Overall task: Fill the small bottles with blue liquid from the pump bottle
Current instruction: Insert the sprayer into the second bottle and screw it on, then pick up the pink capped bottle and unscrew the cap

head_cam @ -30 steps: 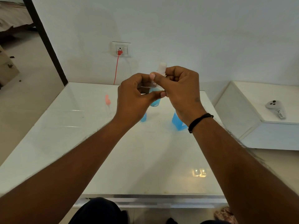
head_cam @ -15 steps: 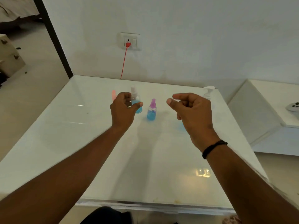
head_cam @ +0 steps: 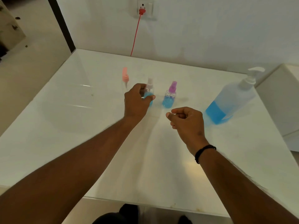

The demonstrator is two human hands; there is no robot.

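Table (head_cam: 80, 143): 3 sm bottles (head_cam: 169, 97), 1 pump bottle (head_cam: 229, 101)

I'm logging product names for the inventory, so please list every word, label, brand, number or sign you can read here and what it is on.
None can be read.
Pump bottle: no label or print visible on the side shown.
Purple-capped small bottle: faint pattern near the shoulder, too blurred to tell whether it is text.
White-capped small bottle, gripped by the left hand: no print visible.
Pink-capped small bottle: no print visible.
Wall socket: no markings legible.

White wall (head_cam: 210, 29) behind glossy white table (head_cam: 64, 126).
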